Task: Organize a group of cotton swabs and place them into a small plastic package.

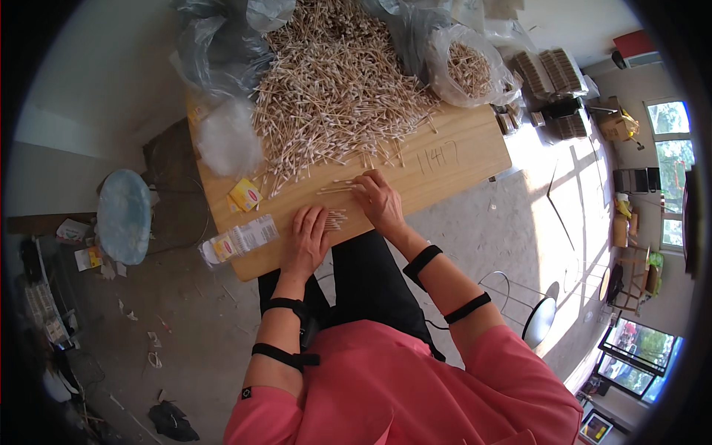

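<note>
A large heap of cotton swabs with pale sticks and white tips covers the far part of the wooden table. Near the front edge, my left hand rests with bent fingers over a small row of cotton swabs, whose ends stick out to the right. Just beyond it, my right hand is closed in a pinch on a few cotton swabs that point left. Left of my hands lie a yellow card and a printed clear plastic packet.
Grey plastic bags flank the heap, and a clear bag of swabs stands at the right. A blue stool is left of the table. Stacked packs lie at the far right. A round-topped stool stands on the floor.
</note>
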### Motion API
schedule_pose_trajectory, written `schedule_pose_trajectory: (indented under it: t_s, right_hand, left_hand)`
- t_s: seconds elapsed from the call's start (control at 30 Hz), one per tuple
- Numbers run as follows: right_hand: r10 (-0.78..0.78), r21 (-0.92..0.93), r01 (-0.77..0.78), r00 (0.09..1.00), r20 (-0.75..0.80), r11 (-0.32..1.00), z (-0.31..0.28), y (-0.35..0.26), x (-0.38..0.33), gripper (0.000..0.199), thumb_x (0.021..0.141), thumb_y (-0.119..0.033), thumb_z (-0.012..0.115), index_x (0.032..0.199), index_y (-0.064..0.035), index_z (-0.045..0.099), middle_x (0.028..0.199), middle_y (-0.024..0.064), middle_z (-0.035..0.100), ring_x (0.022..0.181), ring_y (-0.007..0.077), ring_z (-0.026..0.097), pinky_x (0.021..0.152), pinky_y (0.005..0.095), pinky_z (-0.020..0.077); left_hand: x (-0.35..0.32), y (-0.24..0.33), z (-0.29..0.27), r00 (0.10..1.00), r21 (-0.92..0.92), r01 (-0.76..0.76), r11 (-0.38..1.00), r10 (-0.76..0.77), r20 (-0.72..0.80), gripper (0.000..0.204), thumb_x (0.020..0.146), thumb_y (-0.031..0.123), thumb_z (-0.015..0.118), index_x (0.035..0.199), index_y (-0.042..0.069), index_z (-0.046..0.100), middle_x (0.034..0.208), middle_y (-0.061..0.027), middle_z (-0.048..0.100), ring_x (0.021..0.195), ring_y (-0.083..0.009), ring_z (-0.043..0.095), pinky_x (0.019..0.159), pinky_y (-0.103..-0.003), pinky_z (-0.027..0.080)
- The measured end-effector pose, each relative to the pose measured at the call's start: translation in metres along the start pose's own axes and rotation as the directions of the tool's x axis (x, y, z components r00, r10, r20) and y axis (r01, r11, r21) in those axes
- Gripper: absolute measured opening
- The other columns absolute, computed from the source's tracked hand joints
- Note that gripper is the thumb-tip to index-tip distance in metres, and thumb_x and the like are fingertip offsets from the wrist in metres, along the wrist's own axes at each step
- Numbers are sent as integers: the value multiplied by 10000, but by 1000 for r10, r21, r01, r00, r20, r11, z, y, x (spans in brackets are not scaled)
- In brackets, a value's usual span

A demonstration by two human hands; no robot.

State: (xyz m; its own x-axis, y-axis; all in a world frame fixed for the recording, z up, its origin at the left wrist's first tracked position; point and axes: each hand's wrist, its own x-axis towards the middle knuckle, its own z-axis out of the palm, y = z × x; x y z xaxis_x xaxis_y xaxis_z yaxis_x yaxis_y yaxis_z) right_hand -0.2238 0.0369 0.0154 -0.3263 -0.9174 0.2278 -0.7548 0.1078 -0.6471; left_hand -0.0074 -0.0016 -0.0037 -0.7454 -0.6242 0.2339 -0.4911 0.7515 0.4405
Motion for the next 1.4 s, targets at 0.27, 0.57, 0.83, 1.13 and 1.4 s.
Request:
schedule_pose_trajectory:
  t_s: [0.27,0.57,0.83,1.13,1.4]
  right_hand:
    - [-92,12,91,988,121,996,10,3,6,146,894,-157,642,1028,-100,649,1044,85,610,877,325,654,699,422,533]
    - [-3,48,4,1000,-12,999,-4,6,-7,166,883,-153,645,1043,-109,655,1041,82,612,880,315,653,701,409,534]
    - [12,1,-12,994,109,1000,1,9,8,96,885,-178,633,925,-92,652,963,93,613,841,331,648,698,428,524]
    - [46,64,-49,997,55,997,5,5,24,108,878,-179,633,882,-81,679,918,103,619,806,343,646,696,436,516]
    - [28,129,-1,978,-207,992,9,-9,11,140,892,-44,595,998,-35,687,1057,124,655,920,350,641,771,403,522]
  left_hand:
    - [4,6,-4,999,51,2,999,-4,45,605,837,133,645,1401,20,458,1467,-112,424,1401,-305,347,1199,-495,241]
    - [7,6,-6,990,117,13,993,-30,138,653,865,201,602,1461,24,401,1575,-85,314,1483,-246,243,1231,-478,175]
    - [7,4,-8,996,53,6,999,-11,93,639,854,147,618,1443,10,414,1565,-95,335,1466,-275,279,1224,-502,187]
    - [11,3,-8,998,-108,58,992,-55,33,807,867,239,672,1522,28,251,1557,-152,311,1452,-337,278,1212,-532,180]
    - [21,12,3,973,-205,207,957,-224,-58,837,883,216,689,1531,7,202,1494,-229,365,1382,-404,348,1156,-551,254]
